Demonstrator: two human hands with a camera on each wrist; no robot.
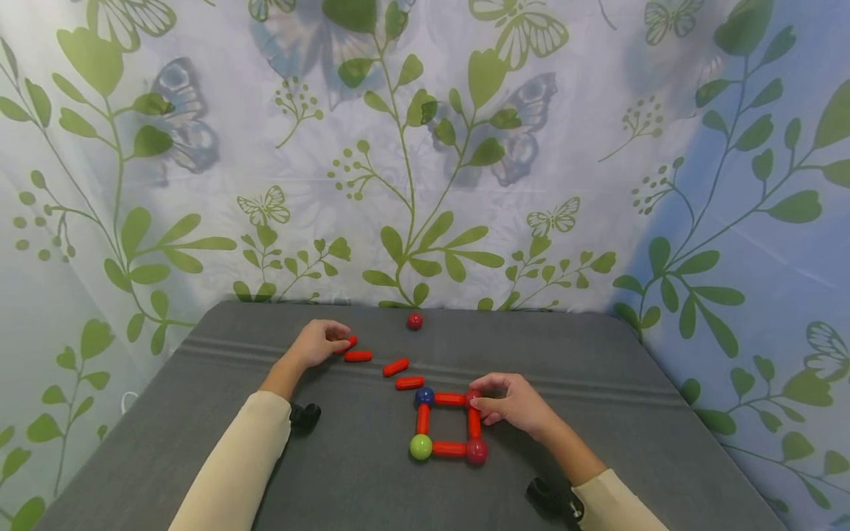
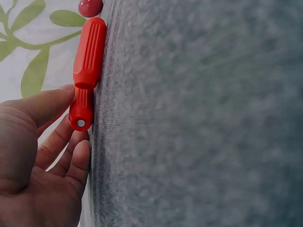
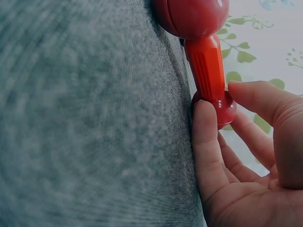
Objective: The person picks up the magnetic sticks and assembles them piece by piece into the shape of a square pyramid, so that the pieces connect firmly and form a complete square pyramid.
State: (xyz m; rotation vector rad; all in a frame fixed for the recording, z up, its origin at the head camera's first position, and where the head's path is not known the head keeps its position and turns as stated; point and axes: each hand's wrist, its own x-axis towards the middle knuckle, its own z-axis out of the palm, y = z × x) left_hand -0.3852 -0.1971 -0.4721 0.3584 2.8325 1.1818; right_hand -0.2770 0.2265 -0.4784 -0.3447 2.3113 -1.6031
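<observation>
A square [image 1: 450,448] of red rods and balls lies on a gray table [image 1: 358,472]; take it as the clock's center. The left hand [image 1: 322,344], at 10 o'clock, is partly closed, thumb and fingers pinching a red rod [image 2: 81,111] whose end shows a small silvery dot. The right hand [image 1: 513,402], at 2 o'clock, curls its thumb and fingers round the square's red corner ball [image 3: 226,109] at 1 o'clock. The other corners are a blue ball [image 1: 424,397] at 11, a green ball [image 1: 420,447] at 8 and a second red ball [image 1: 477,451] at 4.

Three loose rods [image 1: 396,367] are strung between the left hand and the blue ball, with gaps between them. A loose red ball [image 1: 415,320] sits at 11 o'clock, near the table's far edge, where a leaf-patterned curtain [image 1: 451,184] hangs. Both hands are well apart from the table's side edges.
</observation>
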